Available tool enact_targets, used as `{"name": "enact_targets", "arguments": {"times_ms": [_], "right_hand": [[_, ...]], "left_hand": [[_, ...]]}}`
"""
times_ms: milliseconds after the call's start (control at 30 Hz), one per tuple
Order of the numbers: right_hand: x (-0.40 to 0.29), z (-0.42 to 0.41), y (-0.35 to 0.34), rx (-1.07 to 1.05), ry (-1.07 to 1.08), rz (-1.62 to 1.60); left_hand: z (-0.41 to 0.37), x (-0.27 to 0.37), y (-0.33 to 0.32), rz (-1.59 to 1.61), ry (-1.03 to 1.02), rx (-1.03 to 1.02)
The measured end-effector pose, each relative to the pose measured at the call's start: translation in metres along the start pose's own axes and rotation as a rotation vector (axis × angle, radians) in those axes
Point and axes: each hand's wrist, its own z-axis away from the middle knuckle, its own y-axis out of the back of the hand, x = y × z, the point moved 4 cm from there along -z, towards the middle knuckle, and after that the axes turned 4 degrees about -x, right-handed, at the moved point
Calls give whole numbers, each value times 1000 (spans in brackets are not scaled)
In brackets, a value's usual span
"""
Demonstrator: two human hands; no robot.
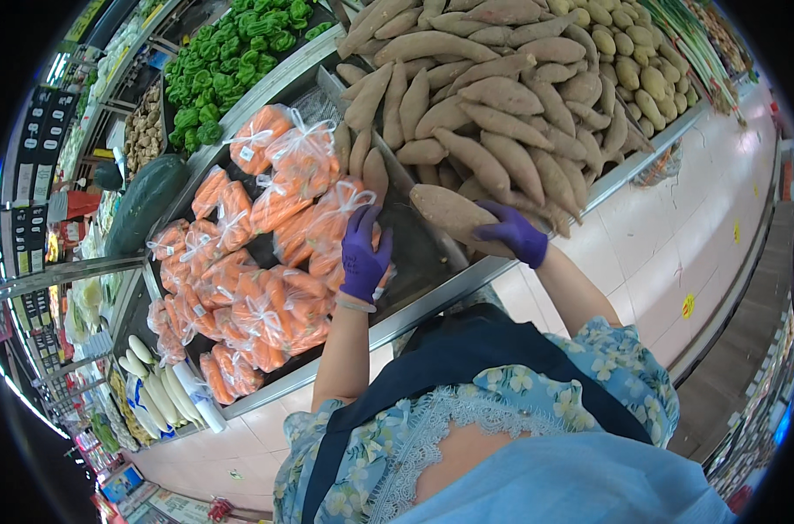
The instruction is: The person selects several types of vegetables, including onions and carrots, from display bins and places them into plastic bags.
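My right hand (pixel 516 233), in a purple glove, grips a large brown sweet potato (pixel 446 211) at its near end. This root lies at the front corner of a big pile of sweet potatoes (pixel 495 124). My left hand (pixel 364 255), gloved alike, rests against the right edge of the bagged carrots (pixel 292 223), thumb apart from the fingers. Its palm side is hidden, and I see nothing held in it. Between my hands shows a dark strip of display surface (pixel 415 252). A few sweet potatoes (pixel 374 171) lie along the divider just beyond my left hand.
Potatoes (pixel 639 59) and long green onions (pixel 688 39) lie at the far right. Green peppers (pixel 240 59), ginger (pixel 143 128) and a large dark green melon (pixel 147 203) line the left. White radishes (pixel 158 390) sit at the lower left. A metal edge (pixel 436 298) borders the stand before me.
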Motion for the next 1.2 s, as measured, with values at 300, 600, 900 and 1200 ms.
{"name": "enact_targets", "arguments": {"times_ms": [300, 600, 900, 1200], "right_hand": [[-190, -107, 217, 603, 626, 1193], [-245, -267, 263, 313, 412, 1794], [-206, -302, 204, 409, 649, 1731], [-92, -354, 9, -170, 640, 1826]], "left_hand": [[-68, -47, -97, -334, 193, -165], [-84, -72, -125, -789, 460, -248], [-87, -116, -131, -990, 574, -125], [-104, -125, -122, -980, 655, -210]]}}
